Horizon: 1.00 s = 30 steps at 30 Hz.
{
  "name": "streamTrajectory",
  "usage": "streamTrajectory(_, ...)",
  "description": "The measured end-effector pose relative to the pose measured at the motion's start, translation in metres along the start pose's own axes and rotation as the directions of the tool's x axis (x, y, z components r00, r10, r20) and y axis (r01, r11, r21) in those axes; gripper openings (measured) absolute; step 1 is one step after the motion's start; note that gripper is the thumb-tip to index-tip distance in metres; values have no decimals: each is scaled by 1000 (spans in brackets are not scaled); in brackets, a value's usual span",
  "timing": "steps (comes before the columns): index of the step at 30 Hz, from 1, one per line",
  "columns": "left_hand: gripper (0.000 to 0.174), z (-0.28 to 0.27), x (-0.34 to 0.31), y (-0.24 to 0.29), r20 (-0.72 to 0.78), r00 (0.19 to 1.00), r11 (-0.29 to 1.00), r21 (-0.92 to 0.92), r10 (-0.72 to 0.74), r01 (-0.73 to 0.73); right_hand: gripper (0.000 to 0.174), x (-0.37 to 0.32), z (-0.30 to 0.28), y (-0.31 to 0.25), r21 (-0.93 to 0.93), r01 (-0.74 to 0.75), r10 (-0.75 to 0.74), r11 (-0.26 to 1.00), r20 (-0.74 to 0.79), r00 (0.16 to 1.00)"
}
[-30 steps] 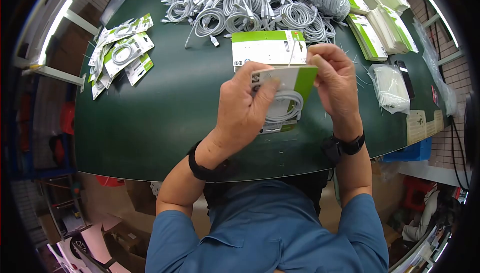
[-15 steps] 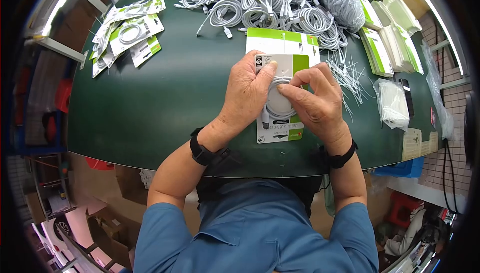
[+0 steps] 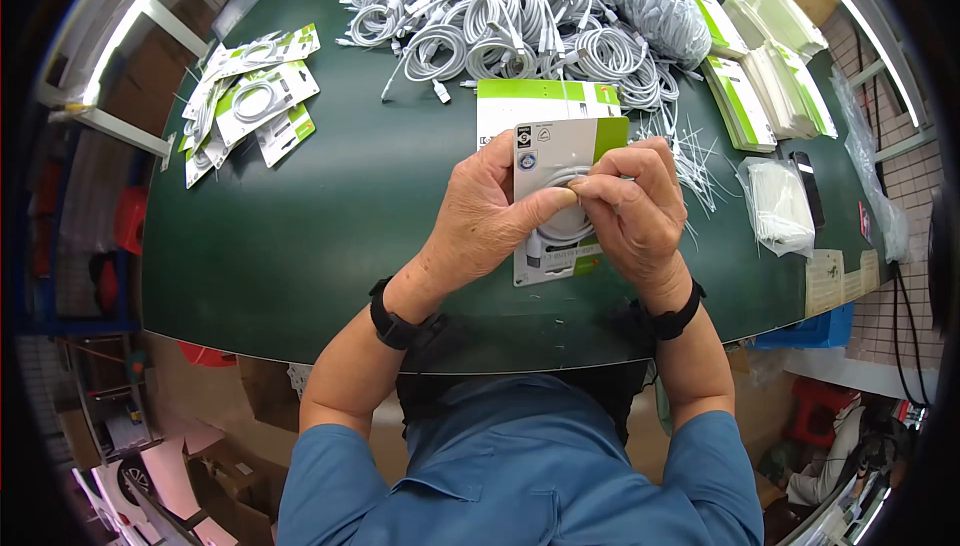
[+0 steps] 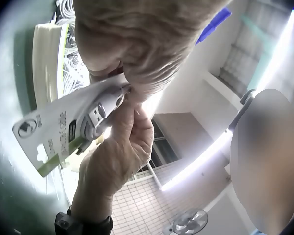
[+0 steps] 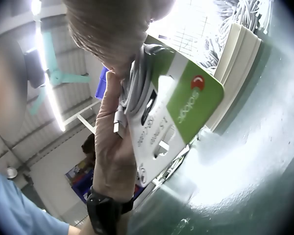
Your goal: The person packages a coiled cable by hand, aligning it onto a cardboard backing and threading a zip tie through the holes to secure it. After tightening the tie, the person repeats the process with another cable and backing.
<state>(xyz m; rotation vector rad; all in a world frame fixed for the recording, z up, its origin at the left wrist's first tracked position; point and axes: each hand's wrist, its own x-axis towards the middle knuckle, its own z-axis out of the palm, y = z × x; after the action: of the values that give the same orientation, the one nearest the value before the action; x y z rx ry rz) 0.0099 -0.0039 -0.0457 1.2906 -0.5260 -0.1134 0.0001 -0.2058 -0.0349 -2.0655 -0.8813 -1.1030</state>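
A white-and-green packaging card (image 3: 590,134) stands tilted over the table, with a grey-white USB cable (image 3: 568,234) coiled on its face. My left hand (image 3: 475,216) grips the card's left edge, its thumb lying across the front onto the coil. My right hand (image 3: 640,211) pinches at the top of the coil, fingertips meeting the left thumb. What lies between the fingertips is too small to tell. The cable's USB plug (image 4: 97,115) shows beside the coil in the left wrist view. Just behind, a stack of similar cards (image 3: 548,93) lies on the table.
Coiled cables (image 3: 500,6) form a large heap at the back. Carded cables (image 3: 250,106) are piled at left. Loose thin white ties (image 3: 695,166) lie to the right, near a plastic bag of ties (image 3: 778,204), a dark phone (image 3: 808,186) and more card stacks (image 3: 740,101).
My right hand has come from the card's upper right edge, where a thin tie stood up, onto the coil in front. The left thumb has slid down to the coil.
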Motion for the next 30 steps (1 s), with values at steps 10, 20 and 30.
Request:
streamTrajectory(10, 29, 8, -2, -5, -151, 988, 1000, -10, -15, 14, 23, -1, 4, -9, -21, -151, 151, 988, -12, 988)
streamTrajectory(20, 28, 6, -3, -11, -151, 988, 998, 61, -14, 24, 21, -6, 6, -11, 38, -220, 219, 975, 21, 976)
streamTrajectory(30, 29, 4, -2, -18, -119, 990, 997, -25, -78, 75, 22, -8, 10, 3, 79, -106, 94, 991, 142, 985)
